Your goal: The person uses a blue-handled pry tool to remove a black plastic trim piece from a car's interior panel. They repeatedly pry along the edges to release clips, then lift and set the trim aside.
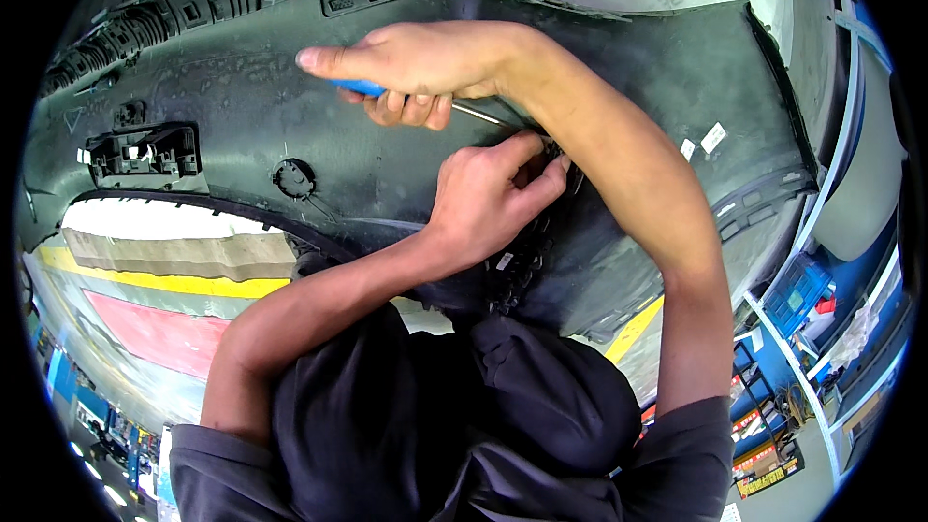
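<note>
My right hand [416, 63] is wrapped around the blue handle of a screwdriver [361, 87], thumb stretched out to the left. The metal shaft slants down to the right, towards the fingers of my left hand [493, 188]. Those fingers are pinched at a dark part on a large black car bumper [377, 159]; what exactly they grip is hidden. My right forearm arches over this spot and covers some of it. A black strip of clips and wiring [512, 275] runs from there down towards my body.
A black bracket [145, 155] and a round sensor mount [293, 178] sit on the bumper's left part. White labels [713, 138] are stuck to its right part. Shelving with a blue basket [800, 295] stands at the right. Yellow and red floor markings show below the bumper.
</note>
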### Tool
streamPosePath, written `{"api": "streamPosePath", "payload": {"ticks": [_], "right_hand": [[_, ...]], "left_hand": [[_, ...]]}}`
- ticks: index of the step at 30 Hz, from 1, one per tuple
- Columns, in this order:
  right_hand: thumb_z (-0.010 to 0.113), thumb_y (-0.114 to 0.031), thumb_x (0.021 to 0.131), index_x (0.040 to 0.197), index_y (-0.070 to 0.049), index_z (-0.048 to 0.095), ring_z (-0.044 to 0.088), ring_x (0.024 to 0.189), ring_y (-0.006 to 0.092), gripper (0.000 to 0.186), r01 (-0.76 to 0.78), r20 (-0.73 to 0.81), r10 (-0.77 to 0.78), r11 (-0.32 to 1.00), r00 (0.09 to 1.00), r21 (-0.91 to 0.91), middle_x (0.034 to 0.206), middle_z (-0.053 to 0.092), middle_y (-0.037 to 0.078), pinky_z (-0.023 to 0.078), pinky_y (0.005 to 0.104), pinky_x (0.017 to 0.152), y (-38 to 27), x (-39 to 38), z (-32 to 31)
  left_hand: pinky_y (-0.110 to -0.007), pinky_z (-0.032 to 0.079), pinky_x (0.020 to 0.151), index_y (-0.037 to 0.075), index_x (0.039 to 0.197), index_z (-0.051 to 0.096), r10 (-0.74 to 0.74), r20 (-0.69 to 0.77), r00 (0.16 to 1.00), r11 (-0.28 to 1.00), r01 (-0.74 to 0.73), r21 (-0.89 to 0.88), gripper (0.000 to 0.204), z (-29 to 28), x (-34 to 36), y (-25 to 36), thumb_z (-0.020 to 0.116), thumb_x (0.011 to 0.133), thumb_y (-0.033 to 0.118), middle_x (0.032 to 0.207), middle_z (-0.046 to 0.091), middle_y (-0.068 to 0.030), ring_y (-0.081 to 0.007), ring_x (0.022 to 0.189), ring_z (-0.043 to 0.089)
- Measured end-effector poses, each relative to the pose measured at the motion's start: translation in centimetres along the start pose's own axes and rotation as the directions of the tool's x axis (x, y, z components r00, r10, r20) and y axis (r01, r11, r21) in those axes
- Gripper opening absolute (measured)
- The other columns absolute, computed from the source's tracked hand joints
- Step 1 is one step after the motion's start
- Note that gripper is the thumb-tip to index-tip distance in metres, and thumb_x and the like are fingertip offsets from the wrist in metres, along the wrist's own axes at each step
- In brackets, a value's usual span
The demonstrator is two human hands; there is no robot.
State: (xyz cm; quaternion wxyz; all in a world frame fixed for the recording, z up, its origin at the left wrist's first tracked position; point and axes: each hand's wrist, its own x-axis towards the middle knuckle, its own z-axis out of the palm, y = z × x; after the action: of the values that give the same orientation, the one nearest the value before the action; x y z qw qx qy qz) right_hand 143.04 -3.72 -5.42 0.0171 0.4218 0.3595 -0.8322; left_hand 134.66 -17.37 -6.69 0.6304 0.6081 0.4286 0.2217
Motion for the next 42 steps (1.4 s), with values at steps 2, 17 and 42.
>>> {"api": "streamPosePath", "payload": {"ticks": [2,17,42], "right_hand": [[0.056,-0.082,0.102,0.093,-0.011,0.051,0.027,0.052,0.0008,0.072,0.032,-0.063,-0.029,0.999,0.998,0.041,0.066,0.034,-0.009,0.021,0.0209,0.043,0.4,0.1,-0.9],[0.044,-0.090,0.101,0.099,-0.001,0.069,0.060,0.073,0.0193,0.092,0.085,-0.128,-0.148,0.913,0.981,-0.400,0.079,0.061,0.005,0.051,0.0354,0.066,-1.2,-1.8,2.7],[0.036,-0.050,0.119,0.108,-0.003,0.059,0.068,0.059,0.0235,0.054,0.129,-0.104,-0.224,0.818,0.969,-0.561,0.075,0.064,0.010,0.057,0.0419,0.063,-0.2,0.7,-2.8]], "left_hand": [[-0.039,0.045,0.054,-0.001,0.090,0.067,-0.012,0.004,1.000,1.000,0.012,0.012,0.029,-0.1,0.0,0.3,0.079,0.100,0.023,0.061,0.058,-0.0109,-0.0185,0.051,0.048],[-0.050,0.059,0.072,0.007,0.110,0.076,0.043,-0.034,0.999,0.997,-0.045,-0.070,0.028,0.5,-0.8,-0.8,0.076,0.099,0.032,0.086,0.077,-0.0174,-0.0397,0.077,0.075],[-0.031,0.035,0.052,-0.002,0.082,0.063,-0.021,0.092,0.996,0.998,0.027,-0.064,0.034,-0.6,-0.2,0.2,0.080,0.103,0.020,0.060,0.044,-0.0036,-0.0056,0.060,0.037]]}}
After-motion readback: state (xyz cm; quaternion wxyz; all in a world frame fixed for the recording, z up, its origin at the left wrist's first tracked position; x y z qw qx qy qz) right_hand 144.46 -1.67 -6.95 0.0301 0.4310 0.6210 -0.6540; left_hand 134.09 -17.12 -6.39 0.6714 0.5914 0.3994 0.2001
